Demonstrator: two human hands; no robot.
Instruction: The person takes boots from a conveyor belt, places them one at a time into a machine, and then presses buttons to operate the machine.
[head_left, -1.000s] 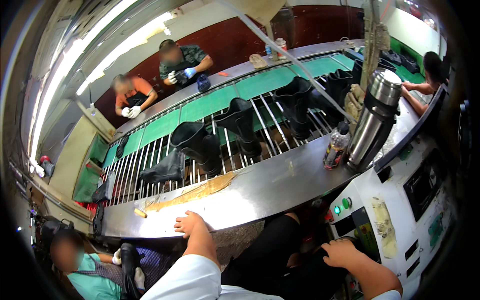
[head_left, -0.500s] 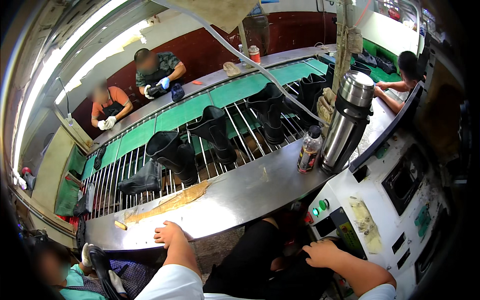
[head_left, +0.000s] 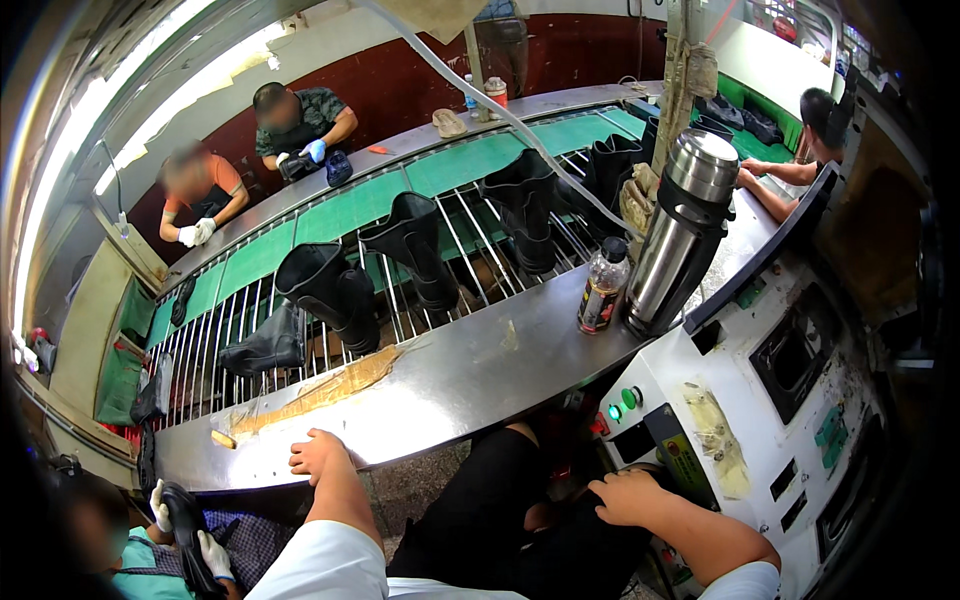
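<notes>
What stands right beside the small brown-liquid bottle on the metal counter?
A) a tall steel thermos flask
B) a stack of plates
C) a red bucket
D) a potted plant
A: the small bottle stands on the metal counter right next to a tall steel thermos flask.

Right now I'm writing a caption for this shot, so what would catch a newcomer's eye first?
Probably the row of black rubber boots standing on the slatted conveyor that runs across the middle. Next, the tall steel thermos beside a small bottle at the right end of the metal counter. Nearest the camera, the left hand rests on the counter's edge, and the right hand sits low by the white control panel.
</notes>
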